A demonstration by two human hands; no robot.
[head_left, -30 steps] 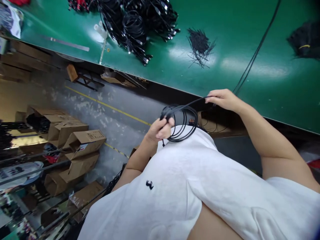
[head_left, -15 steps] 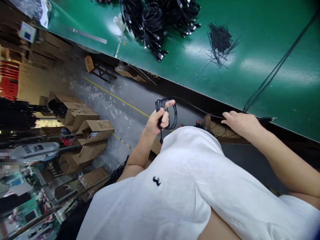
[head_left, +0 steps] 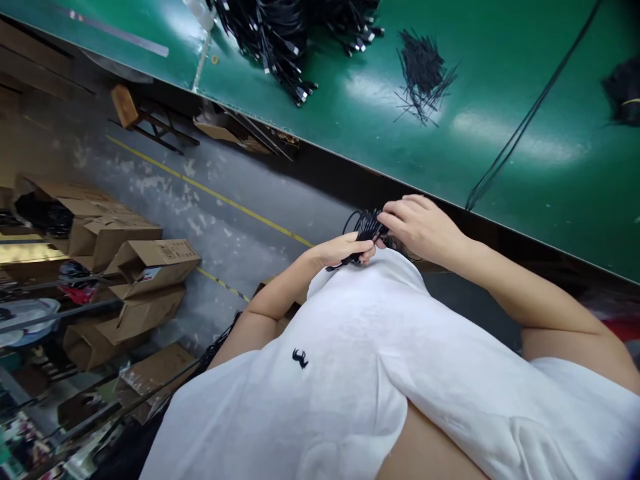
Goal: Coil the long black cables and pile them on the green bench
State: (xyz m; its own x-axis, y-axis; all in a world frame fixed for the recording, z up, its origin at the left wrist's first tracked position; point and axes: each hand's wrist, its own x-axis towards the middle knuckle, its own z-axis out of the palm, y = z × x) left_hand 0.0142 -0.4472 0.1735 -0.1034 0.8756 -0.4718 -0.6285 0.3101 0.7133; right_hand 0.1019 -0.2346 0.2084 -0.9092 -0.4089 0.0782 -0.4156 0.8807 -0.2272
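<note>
My left hand (head_left: 343,252) is closed around a coil of thin black cable (head_left: 364,227), held just in front of my white shirt and below the edge of the green table (head_left: 350,127). My right hand (head_left: 423,227) meets the coil from the right, its fingers curled over the loops. A loose black cable (head_left: 525,113) trails up across the table toward the far right corner.
On the table lie a big heap of coiled black cables (head_left: 285,33), a small pile of black ties (head_left: 423,70) and a dark bundle (head_left: 625,100) at the right edge. Open cardboard boxes (head_left: 135,267) stand on the grey floor to my left.
My right hand left the table edge and came in to the coil. My left hand dropped lower and nearer my body with the coil, now bunched tighter between both hands.
</note>
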